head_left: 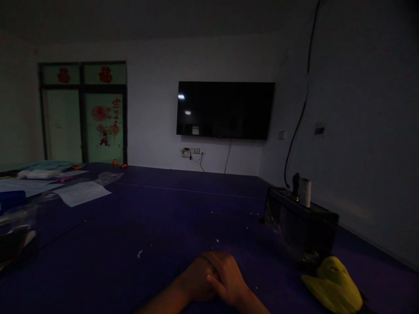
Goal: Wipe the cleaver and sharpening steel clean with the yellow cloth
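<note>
Low in the view, my two hands rest together just over the dark blue table (pixel 176 231). My right hand (pixel 231 279) lies across my left hand (pixel 196 277), its thumb and fingers folded over it. The fingers of my left hand are mostly hidden beneath. No object shows between them. Small white scraps lie on the tabletop in front of the hands.
At right stand a dark box (pixel 301 231) with a white cylinder (pixel 305 192) on top and a yellow cloth-like item (pixel 335 283). Paper sheets (pixel 81 193), clear plastic and a blue object (pixel 12 200) lie at left. A television (pixel 225 110) hangs on the far wall.
</note>
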`<state>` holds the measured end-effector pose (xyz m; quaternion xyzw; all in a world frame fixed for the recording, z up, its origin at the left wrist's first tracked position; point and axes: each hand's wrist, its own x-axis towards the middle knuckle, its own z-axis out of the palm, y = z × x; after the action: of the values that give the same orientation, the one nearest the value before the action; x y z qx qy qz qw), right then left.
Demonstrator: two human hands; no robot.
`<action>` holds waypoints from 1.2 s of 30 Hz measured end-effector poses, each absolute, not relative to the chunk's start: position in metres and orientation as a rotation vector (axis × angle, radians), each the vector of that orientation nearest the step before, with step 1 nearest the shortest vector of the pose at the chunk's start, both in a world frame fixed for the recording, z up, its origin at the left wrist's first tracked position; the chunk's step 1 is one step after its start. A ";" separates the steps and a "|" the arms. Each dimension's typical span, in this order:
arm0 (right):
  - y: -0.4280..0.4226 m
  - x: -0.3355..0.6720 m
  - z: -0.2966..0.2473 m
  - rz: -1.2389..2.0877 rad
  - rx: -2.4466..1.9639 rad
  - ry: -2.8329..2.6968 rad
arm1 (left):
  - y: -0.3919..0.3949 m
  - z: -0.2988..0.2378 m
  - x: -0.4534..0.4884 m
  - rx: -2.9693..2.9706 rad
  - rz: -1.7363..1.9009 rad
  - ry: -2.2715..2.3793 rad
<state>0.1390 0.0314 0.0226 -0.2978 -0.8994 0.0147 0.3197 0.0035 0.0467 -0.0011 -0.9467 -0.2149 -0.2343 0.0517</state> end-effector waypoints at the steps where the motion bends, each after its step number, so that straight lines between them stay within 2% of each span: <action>1: 0.031 0.137 0.023 0.076 -0.774 -2.364 | 0.047 -0.002 0.004 -2.875 -0.708 -0.663; 12: 0.030 0.131 0.027 0.238 -0.782 -2.367 | 0.041 0.002 0.001 -2.899 -0.733 -0.760; 36: 0.030 0.130 0.026 0.253 -0.789 -2.358 | 0.046 -0.003 0.001 -2.858 -0.694 -0.727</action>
<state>0.1301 0.0301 0.0265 -0.2995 -0.8953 0.0962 0.3156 0.0013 0.0460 -0.0030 -0.9419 -0.2396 -0.2287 0.0560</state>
